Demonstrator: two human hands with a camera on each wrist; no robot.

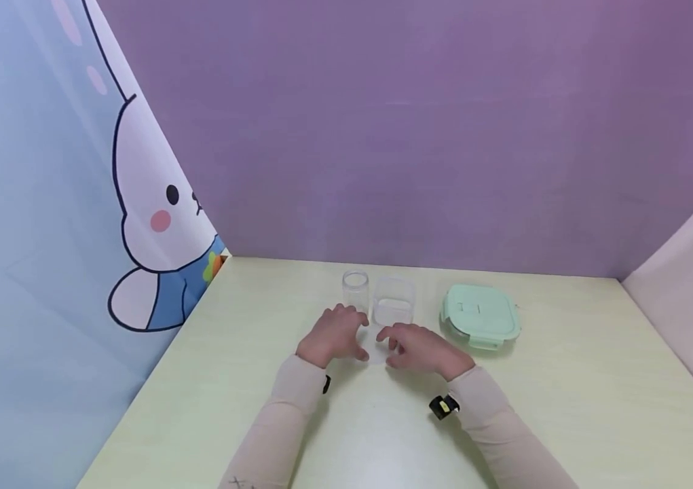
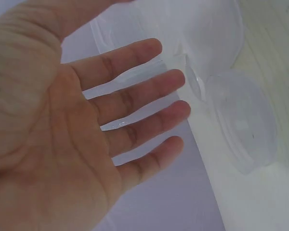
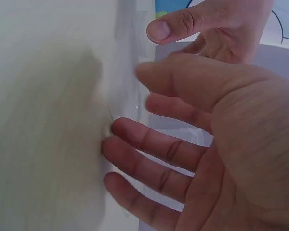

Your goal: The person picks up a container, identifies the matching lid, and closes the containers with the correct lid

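Hovering 2 open hands, left hand point(image 1: 335, 334), right hand point(image 1: 421, 348), near perhaps 2 clear containers point(image 1: 392, 303), 1 green lid point(image 1: 480, 315)

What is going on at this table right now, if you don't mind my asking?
A person has both hands over a pale table, near a clear container that is hard to make out. The left hand and right hand are open, fingers relaxed, gripping nothing. Behind them stand a clear round jar and a clear square container, with a green-lidded box to the right.
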